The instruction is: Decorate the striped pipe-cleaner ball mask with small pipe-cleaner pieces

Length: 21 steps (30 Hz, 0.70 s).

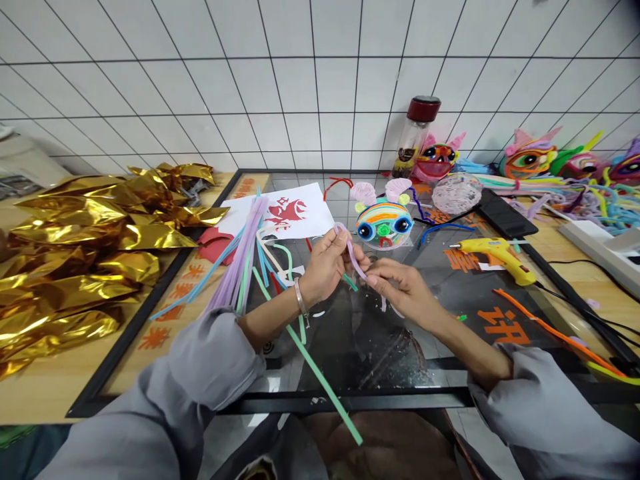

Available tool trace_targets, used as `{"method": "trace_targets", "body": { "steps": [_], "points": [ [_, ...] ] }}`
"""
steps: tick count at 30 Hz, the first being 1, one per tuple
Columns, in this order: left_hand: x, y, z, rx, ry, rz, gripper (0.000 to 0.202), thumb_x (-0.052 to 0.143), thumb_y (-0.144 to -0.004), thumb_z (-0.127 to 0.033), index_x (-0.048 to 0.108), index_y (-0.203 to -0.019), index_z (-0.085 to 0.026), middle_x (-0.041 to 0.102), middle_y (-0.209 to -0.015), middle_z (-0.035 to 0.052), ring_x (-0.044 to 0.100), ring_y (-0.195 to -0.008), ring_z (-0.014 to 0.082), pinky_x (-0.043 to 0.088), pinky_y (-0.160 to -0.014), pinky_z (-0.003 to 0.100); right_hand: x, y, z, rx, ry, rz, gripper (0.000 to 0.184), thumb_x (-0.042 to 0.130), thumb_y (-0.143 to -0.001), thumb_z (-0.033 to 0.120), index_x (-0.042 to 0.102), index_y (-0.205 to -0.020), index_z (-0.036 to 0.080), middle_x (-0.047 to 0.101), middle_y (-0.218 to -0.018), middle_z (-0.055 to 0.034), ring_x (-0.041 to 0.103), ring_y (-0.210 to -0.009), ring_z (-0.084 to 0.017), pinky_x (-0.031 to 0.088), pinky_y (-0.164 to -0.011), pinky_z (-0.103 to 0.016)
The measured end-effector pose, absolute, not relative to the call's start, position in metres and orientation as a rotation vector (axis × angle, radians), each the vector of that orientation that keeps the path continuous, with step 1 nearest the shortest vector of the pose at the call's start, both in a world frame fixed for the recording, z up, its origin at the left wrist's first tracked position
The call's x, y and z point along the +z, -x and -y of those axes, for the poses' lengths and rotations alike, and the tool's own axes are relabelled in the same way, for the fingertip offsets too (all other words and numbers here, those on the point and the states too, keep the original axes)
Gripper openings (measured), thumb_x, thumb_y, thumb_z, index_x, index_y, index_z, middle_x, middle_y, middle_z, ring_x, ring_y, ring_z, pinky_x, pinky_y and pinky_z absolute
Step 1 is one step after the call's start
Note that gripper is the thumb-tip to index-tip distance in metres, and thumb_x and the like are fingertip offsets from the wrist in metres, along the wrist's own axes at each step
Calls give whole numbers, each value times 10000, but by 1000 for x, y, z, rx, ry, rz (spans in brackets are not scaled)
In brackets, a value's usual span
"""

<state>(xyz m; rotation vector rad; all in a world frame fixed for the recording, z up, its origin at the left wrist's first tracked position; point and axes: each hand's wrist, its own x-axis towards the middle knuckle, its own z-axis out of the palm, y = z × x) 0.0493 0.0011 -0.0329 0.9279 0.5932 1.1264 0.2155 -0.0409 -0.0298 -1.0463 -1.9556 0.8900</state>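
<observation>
- Head view: left hand, pinching a curved lilac strip.
- Right hand, gripping the same strip, on the near side of a big-eyed ornament.
- Yellow glue gun, lying right of both hands.

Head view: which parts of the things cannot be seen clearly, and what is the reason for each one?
In the head view:
Purple strip: the parts pinched in the left hand and right hand are covered by them.
Purple bundle: its near ends disappear behind the left sleeve.
White object: cut off by the right edge.
Bottle: its label's writing is too small to read.
</observation>
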Motion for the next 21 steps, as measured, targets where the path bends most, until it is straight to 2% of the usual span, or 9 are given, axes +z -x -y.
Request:
{"method": "trace_targets", "body": {
  "steps": [3,5,9,11,15,21],
  "points": [
    [-18,-43,-5,1088,-1029,-598,379,649,-777,-531,466,-819,-202,394,-549,-90,384,-423,50,317,-436,176,-27,-222,40,681,1150,1822,241,544,-897,374,696,-857,192,667,-845,-42,605,-812,-172,457,-765,-297],
    [-8,-38,-8,1065,-1251,-646,352,622,-802,-517,514,-794,-183,327,-529,-93,254,-406,35,218,-426,184,-26,-228,38,592,1180,1698,211,558,-889,365,689,-920,203,675,-864,-42,606,-802,-173,466,-760,-308],
    [6,-29,-13,878,-2045,-810,265,615,-828,-351,620,-668,-140,460,-545,-33,366,-523,77,271,-533,226,-22,-233,36,541,1108,1569,239,582,-877,342,650,-1074,224,679,-929,-42,621,-793,-167,490,-752,-311],
    [8,-28,-14,808,-2245,-847,260,588,-839,-309,636,-640,-149,499,-537,-22,388,-528,91,273,-550,236,-19,-231,36,487,1074,1660,206,599,-867,305,663,-1043,219,684,-901,-38,623,-791,-164,488,-746,-301],
    [5,-29,-15,776,-2299,-830,250,601,-826,-304,653,-626,-163,546,-546,-12,424,-517,99,276,-555,239,-16,-224,35,359,1059,1820,99,602,-859,233,695,-866,199,690,-795,-35,613,-738,-153,470,-703,-286],
    [-2,-33,-20,771,-2247,-752,278,561,-854,-318,663,-651,-158,570,-575,-7,442,-548,103,296,-570,231,-25,-224,29,376,1137,1773,98,641,-818,265,690,-876,202,685,-830,-41,601,-707,-152,494,-690,-297]
  ]
}}
